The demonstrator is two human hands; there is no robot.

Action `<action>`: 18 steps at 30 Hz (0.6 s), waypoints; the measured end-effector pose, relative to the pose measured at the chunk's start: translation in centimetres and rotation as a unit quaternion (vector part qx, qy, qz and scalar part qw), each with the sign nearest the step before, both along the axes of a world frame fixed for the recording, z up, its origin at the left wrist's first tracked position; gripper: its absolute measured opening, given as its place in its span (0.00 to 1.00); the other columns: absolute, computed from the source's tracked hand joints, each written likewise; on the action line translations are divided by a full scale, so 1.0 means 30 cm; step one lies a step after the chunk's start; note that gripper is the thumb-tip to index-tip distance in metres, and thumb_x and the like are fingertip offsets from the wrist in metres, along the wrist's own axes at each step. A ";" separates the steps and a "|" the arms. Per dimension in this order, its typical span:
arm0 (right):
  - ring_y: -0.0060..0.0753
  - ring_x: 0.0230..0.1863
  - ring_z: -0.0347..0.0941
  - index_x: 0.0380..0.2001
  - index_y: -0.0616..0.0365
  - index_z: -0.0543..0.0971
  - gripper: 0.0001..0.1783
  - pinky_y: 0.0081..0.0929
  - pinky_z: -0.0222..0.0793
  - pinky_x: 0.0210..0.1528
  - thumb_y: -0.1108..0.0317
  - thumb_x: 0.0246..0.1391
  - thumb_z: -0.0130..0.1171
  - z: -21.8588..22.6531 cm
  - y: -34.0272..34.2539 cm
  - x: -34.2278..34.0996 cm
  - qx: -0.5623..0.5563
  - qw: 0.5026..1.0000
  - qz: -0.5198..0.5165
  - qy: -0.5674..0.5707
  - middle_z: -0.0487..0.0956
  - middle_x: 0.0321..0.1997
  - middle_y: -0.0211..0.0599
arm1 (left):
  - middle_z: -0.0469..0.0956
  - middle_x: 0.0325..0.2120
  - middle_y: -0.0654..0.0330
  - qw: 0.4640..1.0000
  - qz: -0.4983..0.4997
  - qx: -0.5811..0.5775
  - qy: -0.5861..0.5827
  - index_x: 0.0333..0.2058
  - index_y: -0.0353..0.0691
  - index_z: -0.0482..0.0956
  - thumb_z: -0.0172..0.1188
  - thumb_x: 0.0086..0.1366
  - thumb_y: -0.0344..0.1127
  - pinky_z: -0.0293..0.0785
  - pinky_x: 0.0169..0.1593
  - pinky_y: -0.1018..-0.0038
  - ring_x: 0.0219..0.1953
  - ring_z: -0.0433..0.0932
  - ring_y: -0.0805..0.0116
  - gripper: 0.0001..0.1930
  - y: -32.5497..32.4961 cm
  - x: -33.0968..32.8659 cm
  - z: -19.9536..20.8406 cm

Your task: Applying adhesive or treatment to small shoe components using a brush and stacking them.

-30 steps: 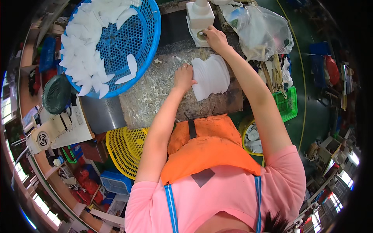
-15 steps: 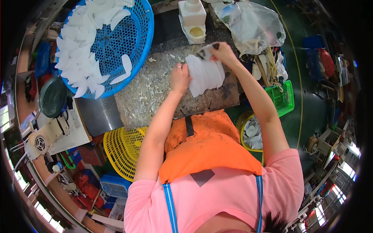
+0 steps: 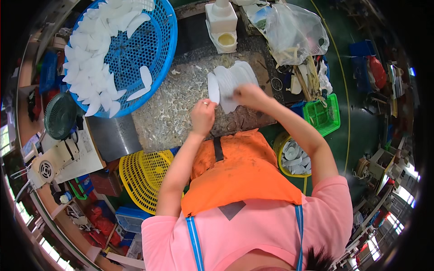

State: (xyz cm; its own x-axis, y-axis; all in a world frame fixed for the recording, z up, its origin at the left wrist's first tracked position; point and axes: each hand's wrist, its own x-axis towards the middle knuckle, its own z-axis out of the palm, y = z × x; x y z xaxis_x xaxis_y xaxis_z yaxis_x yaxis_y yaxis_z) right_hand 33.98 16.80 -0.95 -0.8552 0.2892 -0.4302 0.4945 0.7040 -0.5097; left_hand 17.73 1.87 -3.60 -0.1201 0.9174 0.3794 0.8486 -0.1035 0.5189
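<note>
White flat pieces (image 3: 233, 81) were fanned out on the speckled surface (image 3: 172, 113) under the right hand (image 3: 246, 94), lately drawn back from the cream container (image 3: 222, 27), its grip closed on them, while the left hand (image 3: 203, 115) rested fisted, empty.

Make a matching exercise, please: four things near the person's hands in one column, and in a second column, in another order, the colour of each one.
Things:
1. round basket with flat pieces in it, upper left
2. apron on the person
3. small basket to the right of the work slab
4. stack of flat pieces under the right hand

Colours:
A. green
B. white
C. blue
D. orange

Pairs: 1-C, 2-D, 3-A, 4-B
</note>
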 end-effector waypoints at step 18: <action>0.53 0.36 0.72 0.33 0.61 0.78 0.10 0.42 0.68 0.38 0.71 0.46 0.53 -0.016 -0.130 0.076 0.055 0.973 -0.193 0.114 0.75 0.31 0.47 | 0.76 0.31 0.55 0.990 0.089 0.033 -0.104 0.33 0.40 0.76 0.57 0.54 0.24 0.72 0.39 0.66 0.36 0.76 0.55 0.07 0.079 -0.079 0.157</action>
